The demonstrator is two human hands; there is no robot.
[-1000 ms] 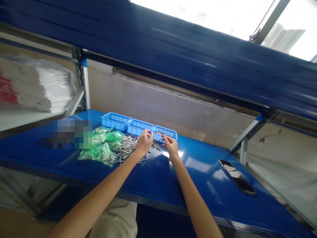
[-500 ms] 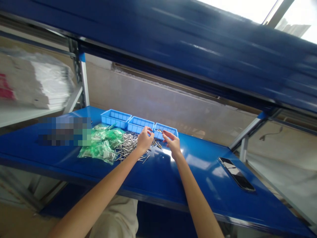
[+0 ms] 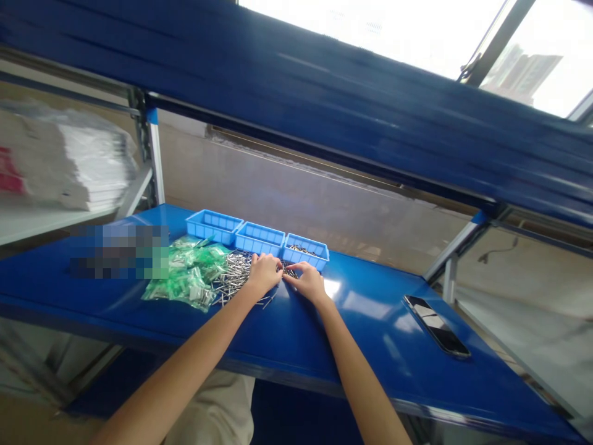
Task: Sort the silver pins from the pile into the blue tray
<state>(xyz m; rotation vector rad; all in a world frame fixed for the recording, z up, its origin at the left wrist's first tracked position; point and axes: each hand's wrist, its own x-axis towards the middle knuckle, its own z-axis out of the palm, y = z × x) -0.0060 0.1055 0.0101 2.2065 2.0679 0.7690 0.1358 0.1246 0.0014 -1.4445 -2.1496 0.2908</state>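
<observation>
A heap of thin metal pins [image 3: 234, 275] lies loose on the blue table. My left hand [image 3: 265, 272] rests at the heap's right side, its fingers curled down; what they hold, if anything, is hidden. Close beside it, my right hand [image 3: 308, 283] pinches with thumb and forefinger at a small cluster of pins [image 3: 291, 272]. The fingertips of both hands nearly meet there. Right behind the hands stands a blue bin [image 3: 319, 262] with some pins inside. The middle blue bin [image 3: 259, 235] is behind my left hand.
Green-tinted plastic bags [image 3: 185, 284] of small parts lie left of the heap. Another blue bin [image 3: 213, 227] stands at the row's left end. A phone [image 3: 438, 326] lies on the table [image 3: 370, 346] to the right. A blue shelf beam [image 3: 296, 93] crosses overhead.
Both hands have come down from in front of the right bin to the pins on the table and drawn closer together. My right hand's fingers have closed into a pinch.
</observation>
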